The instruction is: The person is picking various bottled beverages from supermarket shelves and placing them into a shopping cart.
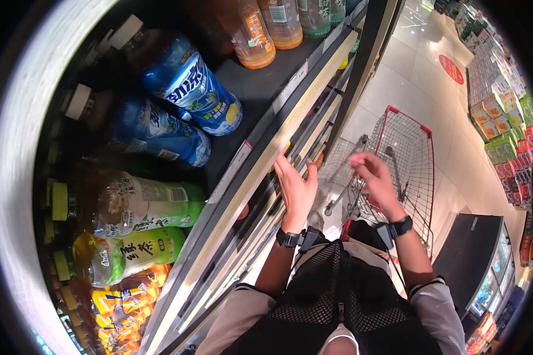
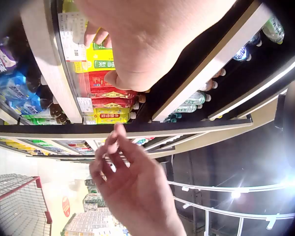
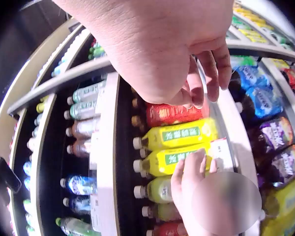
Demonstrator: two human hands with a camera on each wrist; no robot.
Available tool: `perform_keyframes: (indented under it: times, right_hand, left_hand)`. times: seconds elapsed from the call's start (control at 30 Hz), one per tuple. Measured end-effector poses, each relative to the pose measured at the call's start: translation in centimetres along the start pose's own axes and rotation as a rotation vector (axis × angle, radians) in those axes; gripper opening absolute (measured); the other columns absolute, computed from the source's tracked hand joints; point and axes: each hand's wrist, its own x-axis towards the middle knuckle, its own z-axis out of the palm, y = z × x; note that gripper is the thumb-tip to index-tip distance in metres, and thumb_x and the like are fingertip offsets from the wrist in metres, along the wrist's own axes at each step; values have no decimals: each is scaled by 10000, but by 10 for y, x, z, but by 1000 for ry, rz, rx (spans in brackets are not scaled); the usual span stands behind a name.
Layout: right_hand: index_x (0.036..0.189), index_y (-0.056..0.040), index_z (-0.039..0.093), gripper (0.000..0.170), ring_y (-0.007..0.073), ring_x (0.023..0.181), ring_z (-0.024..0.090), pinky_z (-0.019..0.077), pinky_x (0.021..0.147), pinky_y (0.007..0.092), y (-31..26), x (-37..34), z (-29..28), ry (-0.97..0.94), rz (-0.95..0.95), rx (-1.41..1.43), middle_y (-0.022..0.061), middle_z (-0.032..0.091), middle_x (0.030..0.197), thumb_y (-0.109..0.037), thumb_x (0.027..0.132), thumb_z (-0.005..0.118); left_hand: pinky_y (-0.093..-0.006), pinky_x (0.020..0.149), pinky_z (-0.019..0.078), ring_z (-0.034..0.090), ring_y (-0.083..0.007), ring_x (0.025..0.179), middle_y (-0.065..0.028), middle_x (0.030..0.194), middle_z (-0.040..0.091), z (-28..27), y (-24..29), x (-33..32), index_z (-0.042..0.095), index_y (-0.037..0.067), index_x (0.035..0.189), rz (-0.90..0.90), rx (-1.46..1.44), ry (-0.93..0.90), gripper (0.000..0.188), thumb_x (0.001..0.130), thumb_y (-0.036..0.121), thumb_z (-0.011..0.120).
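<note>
My left hand (image 1: 298,190) is raised beside the front edge of the drinks shelf (image 1: 266,151), its fingers extended and nothing held. In the left wrist view that hand overlaps a row of red bottles (image 2: 101,81) and yellow bottles (image 2: 108,116). The right wrist view shows it close in front of yellow bottles (image 3: 182,133) with green labels. To the right, over the shopping trolley side, my right hand (image 1: 375,180) hangs in the air with loosely bent fingers and no object in it.
Blue bottles (image 1: 204,94) and green tea bottles (image 1: 151,248) lie along the upper shelf at left. A trolley (image 1: 417,139) with red trim stands on the tiled floor ahead. Stacked cartons (image 1: 497,112) line the far right, near a dark cabinet (image 1: 469,245).
</note>
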Motion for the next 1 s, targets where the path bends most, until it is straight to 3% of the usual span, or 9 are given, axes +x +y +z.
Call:
perform_keyframes:
  times: [0.3,0.37,0.5,0.53,0.7,0.77,0.83,0.9,1.0]
  right_hand:
    - [1165,-56,712,159,67,917,642,519,806,252,81,-134,-91,402,128,45,-25,691,1018,-177,1093,640]
    - [1163,-77,711,130,68,853,637,483,735,236,96,-165,-102,514,196,-88,-4,699,967,-141,1092,622]
    - [1146,-69,717,123,101,869,674,495,737,280,127,-229,-117,585,197,-431,8,715,916,-135,1080,636]
    - [1146,-69,717,123,101,869,674,495,737,280,133,-245,-120,586,200,-430,8,715,916,-135,1080,636]
    - [1079,-65,738,113,163,963,710,506,839,329,176,-320,-135,584,249,-563,35,752,1019,-36,996,668]
    - [1124,-62,730,156,205,1069,702,512,953,374,192,-346,-136,599,314,-653,56,752,1094,-40,973,697]
    - [1169,-47,719,210,239,1108,699,503,1034,397,213,-364,-133,624,332,-661,86,745,1127,-45,959,724]
    - [1236,-19,687,316,288,1188,661,479,1089,399,235,-379,-128,608,404,-546,127,715,1201,-49,933,773]
    - [1326,-9,629,418,269,1192,639,488,1082,403,238,-384,-116,586,321,-676,127,685,1251,-73,950,801]
  left_hand:
    - [-491,1147,464,485,-409,1435,-262,1519,431,17,-4,2,294,-44,1614,41,-10,44,820,911,6,712]
    - [-530,1147,472,458,-504,1405,-324,1513,385,19,6,2,303,-85,1571,69,-8,48,764,917,7,688]
    - [-523,1180,457,417,-489,1465,-312,1578,333,30,12,-8,275,-85,1595,89,7,41,803,905,-14,678]
    - [-496,1114,503,467,-430,1411,-269,1543,382,33,11,-12,316,-64,1576,119,-22,45,790,889,-22,703]
    - [-478,1005,554,592,-404,1239,-218,1342,556,62,2,-56,570,1,1327,162,-53,-142,430,912,5,679]
    - [-473,924,576,661,-422,1101,-189,1208,635,73,-11,-85,607,43,1235,84,-46,-538,302,942,57,676]
    - [-492,866,577,674,-444,1029,-179,1126,666,80,-18,-109,618,56,1183,97,3,-728,235,968,132,679]
    - [-523,880,568,678,-433,1070,-182,1166,669,88,-37,-143,607,38,1187,113,19,-944,309,986,256,696]
    - [-520,898,581,683,-412,1085,-202,1124,672,84,-62,-175,612,22,1142,239,184,-1416,405,955,358,740]
